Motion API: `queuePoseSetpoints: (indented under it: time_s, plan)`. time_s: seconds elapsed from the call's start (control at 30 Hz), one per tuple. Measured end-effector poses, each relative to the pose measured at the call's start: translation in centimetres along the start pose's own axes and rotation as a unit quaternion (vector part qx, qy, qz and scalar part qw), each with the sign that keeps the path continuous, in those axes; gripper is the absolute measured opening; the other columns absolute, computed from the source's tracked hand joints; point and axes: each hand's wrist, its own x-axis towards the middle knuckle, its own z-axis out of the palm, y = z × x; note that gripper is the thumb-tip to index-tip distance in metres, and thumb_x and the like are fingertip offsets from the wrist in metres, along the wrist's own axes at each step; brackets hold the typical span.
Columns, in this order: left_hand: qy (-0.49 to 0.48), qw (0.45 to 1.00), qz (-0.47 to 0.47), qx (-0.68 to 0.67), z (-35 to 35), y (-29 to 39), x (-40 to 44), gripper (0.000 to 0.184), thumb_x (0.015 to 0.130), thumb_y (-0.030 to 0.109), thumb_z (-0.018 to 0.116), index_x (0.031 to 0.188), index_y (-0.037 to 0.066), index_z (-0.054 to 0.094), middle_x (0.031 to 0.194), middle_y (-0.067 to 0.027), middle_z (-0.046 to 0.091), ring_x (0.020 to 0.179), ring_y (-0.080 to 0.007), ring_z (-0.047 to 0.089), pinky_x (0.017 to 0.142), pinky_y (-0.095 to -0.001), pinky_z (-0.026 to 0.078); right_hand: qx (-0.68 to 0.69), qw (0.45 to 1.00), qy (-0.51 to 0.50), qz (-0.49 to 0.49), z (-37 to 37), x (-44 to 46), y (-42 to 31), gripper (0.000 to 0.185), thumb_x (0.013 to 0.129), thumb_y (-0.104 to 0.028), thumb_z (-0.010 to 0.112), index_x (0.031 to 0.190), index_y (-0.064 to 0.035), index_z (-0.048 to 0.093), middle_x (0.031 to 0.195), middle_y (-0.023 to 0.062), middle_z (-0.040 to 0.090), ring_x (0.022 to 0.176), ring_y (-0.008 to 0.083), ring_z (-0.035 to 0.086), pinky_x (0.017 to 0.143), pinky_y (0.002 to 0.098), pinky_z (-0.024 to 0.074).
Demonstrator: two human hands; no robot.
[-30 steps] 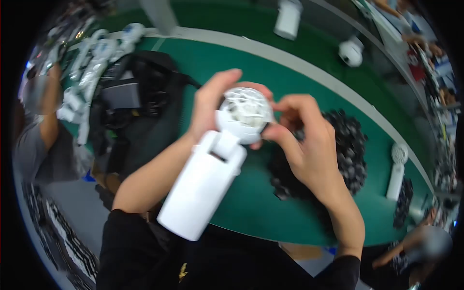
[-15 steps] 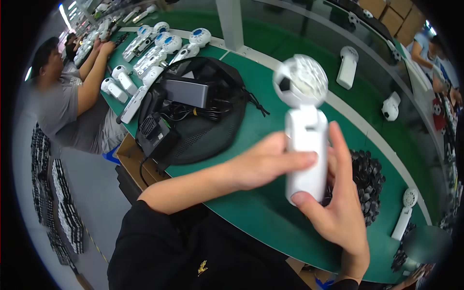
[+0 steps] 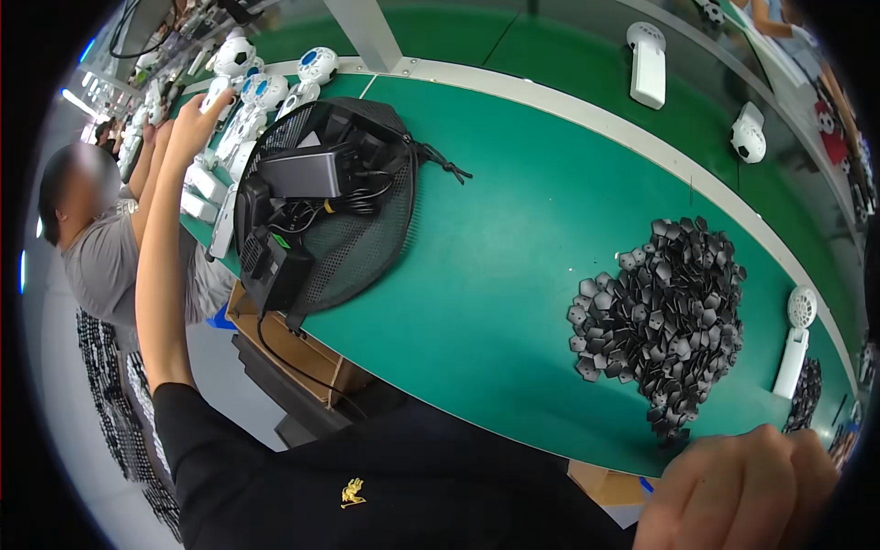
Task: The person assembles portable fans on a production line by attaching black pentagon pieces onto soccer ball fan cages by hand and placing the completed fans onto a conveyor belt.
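My left hand (image 3: 194, 128) reaches far out to the upper left. Its fingers are closed round the white handle of a handheld fan (image 3: 235, 57) with a round football-patterned head, held upright above several other white fans (image 3: 266, 90). At the lower right edge, my right hand (image 3: 741, 490) shows its knuckles with the fingers curled; what they hold, if anything, is hidden. Just beyond that hand lies a heap of small black pentagon pieces (image 3: 674, 316) on the green table (image 3: 495, 238).
A black mesh bag (image 3: 390, 243) bearing a grey power brick (image 3: 301, 174) and cables lies left of centre. One white fan (image 3: 794, 344) lies at the right. A co-worker (image 3: 110, 247) sits at the left. Cardboard boxes (image 3: 307, 353) stand below the table edge.
The fan that both hands held over the table has left the middle. My left hand has swung to the upper left with a fan; my right hand has dropped to the lower right.
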Motion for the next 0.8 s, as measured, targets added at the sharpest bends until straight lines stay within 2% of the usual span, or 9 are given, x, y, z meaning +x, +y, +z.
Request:
queuePoseSetpoints:
  time_s: [0.17, 0.47, 0.5, 0.57, 0.6, 0.63, 0.67, 0.73, 0.8]
  plan:
    - [0.039, 0.997, 0.011, 0.070, 4.9, -6.9, 5.7, 0.073, 0.079, 0.058, 0.052, 0.112, -0.007, 0.052, 0.106, -0.0277, 0.057, 0.103, -0.0368, 0.054, 0.090, -0.0387, 0.040, 0.039, 0.996, 0.063, 0.053, -5.1, -3.4, -3.1, 0.020, 0.068, 0.001, 0.065, 0.058, -0.0090, 0.051, 0.059, 0.0038, 0.049, 0.048, 0.0116, 0.051, 0.047, 0.0231, 0.0413]
    - [0.050, 0.996, 0.010, 0.067, 7.1, -14.0, 9.1, 0.071, 0.072, 0.052, 0.064, 0.111, -0.006, 0.052, 0.108, -0.0250, 0.057, 0.104, -0.0345, 0.054, 0.089, -0.0384, 0.041, 0.155, 0.978, 0.097, 0.105, -7.7, -2.3, -3.1, 0.035, 0.068, 0.005, 0.064, 0.047, -0.0146, 0.045, 0.037, -0.0023, 0.043, 0.034, 0.0077, 0.046, 0.041, 0.0187, 0.0381]
    - [0.041, 0.997, 0.008, 0.058, 7.4, -14.5, 8.9, 0.071, 0.072, 0.052, 0.065, 0.110, -0.007, 0.053, 0.106, -0.0252, 0.058, 0.102, -0.0349, 0.055, 0.089, -0.0384, 0.041, 0.172, 0.965, 0.147, 0.133, -6.5, -1.6, -2.5, 0.033, 0.068, 0.009, 0.063, 0.054, -0.0148, 0.044, 0.049, -0.0028, 0.049, 0.044, 0.0070, 0.049, 0.050, 0.0181, 0.0388]
    - [0.057, 0.996, 0.042, 0.061, 8.4, -16.5, 8.6, 0.069, 0.072, 0.052, 0.065, 0.104, -0.008, 0.056, 0.098, -0.0246, 0.061, 0.095, -0.0311, 0.058, 0.085, -0.0378, 0.042, 0.195, 0.970, -0.057, 0.136, -12.2, -2.5, -2.1, 0.020, 0.070, -0.004, 0.068, 0.079, -0.0054, 0.051, 0.095, 0.0099, 0.056, 0.070, 0.0155, 0.054, 0.069, 0.0280, 0.0420]
    - [-0.031, 0.998, 0.005, 0.055, 7.6, -16.1, 8.6, 0.067, 0.072, 0.050, 0.065, 0.100, -0.010, 0.057, 0.093, -0.0231, 0.062, 0.088, -0.0283, 0.059, 0.080, -0.0377, 0.043, 0.018, 0.963, 0.225, 0.145, -9.5, -3.9, -3.3, 0.020, 0.074, -0.001, 0.061, 0.077, -0.0092, 0.043, 0.076, 0.0039, 0.047, 0.056, 0.0110, 0.043, 0.066, 0.0246, 0.0390]
    - [-0.036, 0.996, -0.014, 0.081, 7.8, -15.7, 8.3, 0.064, 0.073, 0.046, 0.065, 0.099, -0.012, 0.057, 0.088, -0.0216, 0.062, 0.083, -0.0270, 0.058, 0.076, -0.0372, 0.043, 0.029, 0.951, 0.257, 0.167, -10.0, -2.3, -1.8, 0.023, 0.072, 0.007, 0.058, 0.066, -0.0130, 0.049, 0.063, -0.0007, 0.050, 0.055, 0.0075, 0.048, 0.062, 0.0188, 0.0382]
    - [-0.007, 0.999, 0.019, 0.031, 8.8, -18.3, 9.0, 0.062, 0.074, 0.042, 0.066, 0.102, -0.012, 0.056, 0.093, -0.0229, 0.062, 0.090, -0.0281, 0.058, 0.080, -0.0357, 0.043, 0.015, 0.951, 0.220, 0.215, -12.1, -2.3, -0.8, 0.012, 0.078, 0.002, 0.055, 0.078, -0.0103, 0.052, 0.071, 0.0006, 0.045, 0.062, 0.0099, 0.044, 0.070, 0.0207, 0.0358]
    - [-0.005, 0.999, 0.029, 0.017, 11.5, -25.1, 12.2, 0.061, 0.076, 0.038, 0.066, 0.109, -0.012, 0.053, 0.105, -0.0247, 0.059, 0.103, -0.0291, 0.056, 0.088, -0.0352, 0.041, -0.406, 0.849, 0.254, 0.224, -15.0, -2.0, 2.8, 0.004, 0.081, -0.001, 0.049, 0.081, -0.0016, 0.053, 0.078, 0.0018, 0.052, 0.070, 0.0105, 0.048, 0.068, 0.0224, 0.0388]
    - [-0.057, 0.998, 0.041, 0.002, 12.7, -26.8, 13.1, 0.049, 0.080, 0.029, 0.063, 0.108, -0.010, 0.054, 0.084, -0.0136, 0.059, 0.076, -0.0173, 0.053, 0.070, -0.0300, 0.044, -0.490, 0.818, 0.120, 0.276, -19.2, -2.8, 5.7, 0.009, 0.082, -0.002, 0.049, 0.086, 0.0003, 0.057, 0.087, 0.0025, 0.058, 0.081, 0.0102, 0.053, 0.073, 0.0219, 0.0416]
